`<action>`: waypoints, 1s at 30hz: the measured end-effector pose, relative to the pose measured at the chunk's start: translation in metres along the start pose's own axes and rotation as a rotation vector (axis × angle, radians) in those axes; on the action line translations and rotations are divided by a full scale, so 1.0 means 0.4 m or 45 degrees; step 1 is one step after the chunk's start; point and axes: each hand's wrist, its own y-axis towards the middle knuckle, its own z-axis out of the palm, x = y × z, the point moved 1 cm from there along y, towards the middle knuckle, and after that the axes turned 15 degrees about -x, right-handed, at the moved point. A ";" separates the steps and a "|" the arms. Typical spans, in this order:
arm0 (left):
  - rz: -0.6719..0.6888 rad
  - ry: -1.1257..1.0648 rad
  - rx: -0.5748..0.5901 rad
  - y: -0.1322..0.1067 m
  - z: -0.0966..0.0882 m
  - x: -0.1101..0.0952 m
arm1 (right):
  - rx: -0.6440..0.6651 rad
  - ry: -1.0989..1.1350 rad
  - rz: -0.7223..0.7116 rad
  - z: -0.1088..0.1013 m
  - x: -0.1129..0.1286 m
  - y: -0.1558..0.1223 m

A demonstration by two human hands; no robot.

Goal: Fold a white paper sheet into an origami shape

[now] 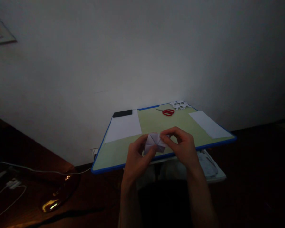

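Both my hands hold a small folded white paper piece [154, 142] just above the near edge of a green board with a blue rim [114, 151]. My left hand [137, 158] grips the paper's left and lower side with thumb and curled fingers. My right hand [181, 145] pinches its right corner between thumb and forefinger, the other fingers curled. The paper shows several creases meeting at its middle.
On the board lie red scissors [167, 112], a cluster of small folded white pieces [180, 104], a white sheet [123, 127] at left with a black object [122, 113] behind it, and another white sheet [210, 124] at right. White cables [38, 171] run at left. A pale wall stands behind.
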 end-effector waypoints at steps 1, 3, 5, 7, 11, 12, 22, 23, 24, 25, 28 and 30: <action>-0.003 0.006 0.002 0.001 0.001 0.003 | 0.000 -0.006 0.006 -0.001 0.001 0.000; -0.006 0.018 0.001 0.004 0.002 0.009 | 0.000 -0.023 0.009 -0.001 0.003 0.000; -0.010 0.039 -0.003 0.005 0.002 0.014 | 0.005 -0.041 0.003 -0.001 0.007 -0.001; -0.005 0.069 -0.016 0.005 0.002 0.017 | 0.009 -0.054 0.001 0.001 0.009 -0.002; 0.019 0.122 -0.051 0.003 0.001 0.018 | 0.005 -0.045 0.015 0.006 0.009 -0.002; 0.017 0.130 -0.062 0.003 0.001 0.017 | 0.008 -0.046 0.015 0.006 0.009 -0.001; -0.110 0.051 -0.103 0.004 0.005 0.010 | 0.067 -0.054 -0.044 0.005 0.016 -0.006; -0.117 0.052 -0.109 0.004 0.004 0.008 | 0.072 -0.055 -0.051 0.005 0.017 -0.006; -0.124 0.054 -0.110 0.005 0.003 0.006 | 0.076 -0.058 -0.059 0.006 0.018 -0.006; -0.132 0.055 -0.108 0.005 0.003 0.005 | 0.080 -0.062 -0.066 0.007 0.019 -0.006; -0.146 0.065 -0.087 0.005 0.004 0.004 | 0.085 -0.068 -0.072 0.008 0.019 -0.005; -0.156 0.094 -0.090 0.004 0.007 0.002 | 0.088 -0.061 -0.062 0.009 0.018 -0.005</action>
